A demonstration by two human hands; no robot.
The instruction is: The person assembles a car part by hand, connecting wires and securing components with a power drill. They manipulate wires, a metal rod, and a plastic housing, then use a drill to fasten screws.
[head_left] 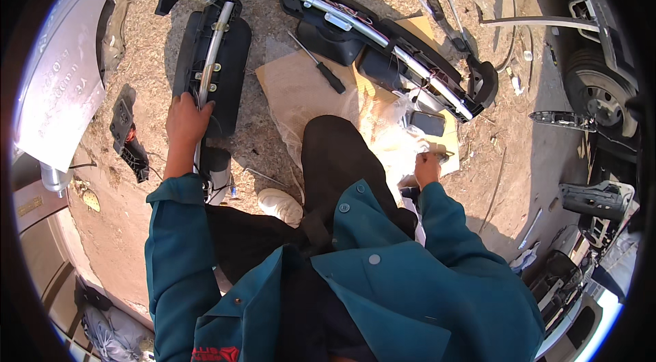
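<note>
My left hand (188,119) is closed round the lower stretch of a silver metal tube (216,44), which runs along a long black plastic vehicle part (232,82) lying on the ground. Over on the right, my right hand (428,167) is low by a sheet of cardboard, its fingers curled at a small dark metallic thing (443,153) that I cannot make out. A dark phone-like rectangle (428,123) lies just beyond that hand. Ahead, a second black vehicle part (342,10) carries a similar silver tube and loose wires.
A screwdriver (320,64) with a black handle rests across the cardboard (287,78). A small black bracket (128,131) lies at left, beside a white panel (58,88). At right are a vehicle wheel (603,103) and more dismantled parts (594,198). Clear plastic film (400,123) covers some cardboard.
</note>
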